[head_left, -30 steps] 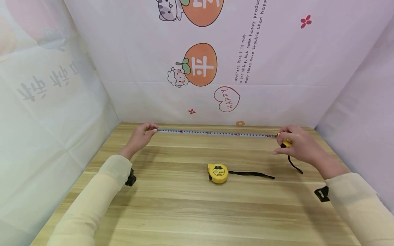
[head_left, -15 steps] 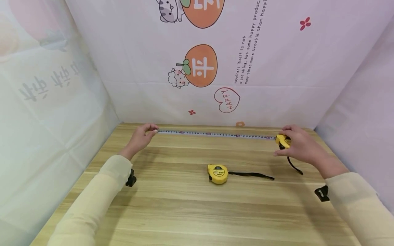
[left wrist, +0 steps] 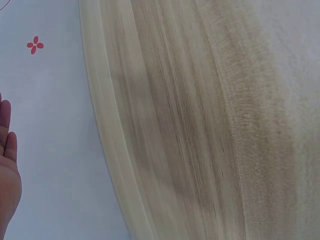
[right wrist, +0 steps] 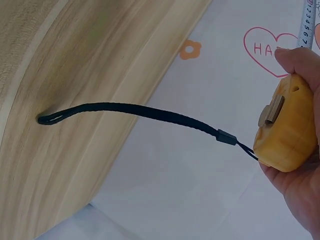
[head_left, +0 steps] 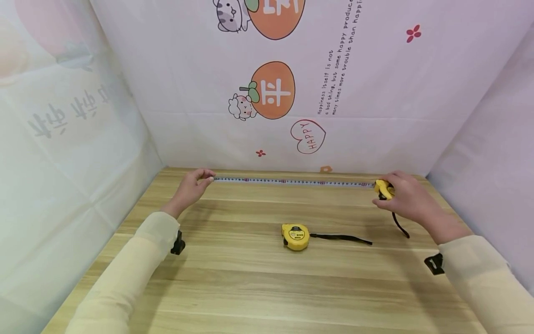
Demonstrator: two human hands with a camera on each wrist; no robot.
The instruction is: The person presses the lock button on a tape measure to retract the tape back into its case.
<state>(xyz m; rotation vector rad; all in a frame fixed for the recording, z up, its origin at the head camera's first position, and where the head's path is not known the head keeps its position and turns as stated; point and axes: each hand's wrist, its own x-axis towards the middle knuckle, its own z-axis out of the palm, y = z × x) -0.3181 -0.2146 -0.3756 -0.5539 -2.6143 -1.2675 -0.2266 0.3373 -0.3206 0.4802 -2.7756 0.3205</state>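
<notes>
My left hand (head_left: 189, 191) pinches the free end of a tape measure's white blade (head_left: 288, 182) between thumb and fingers. The blade stretches straight across to the right, in front of the back wall. At its other end my right hand (head_left: 410, 197) grips the yellow tape measure (right wrist: 290, 130) by its case. A black wrist strap (right wrist: 150, 114) hangs from that case. Only part of my left hand (left wrist: 7, 170) shows at the edge of the left wrist view; the pinch itself is out of that frame.
A second yellow tape measure (head_left: 296, 238) lies on the wooden table (head_left: 250, 292), its black strap (head_left: 342, 238) trailing right. White printed cloth (head_left: 200, 130) walls the table at the back and on both sides. Each wrist carries a small black camera mount.
The right hand's fingers shift on the yellow case: they loosen, then the thumb comes in against it again. The left hand stays in place, and the blade remains drawn out.
</notes>
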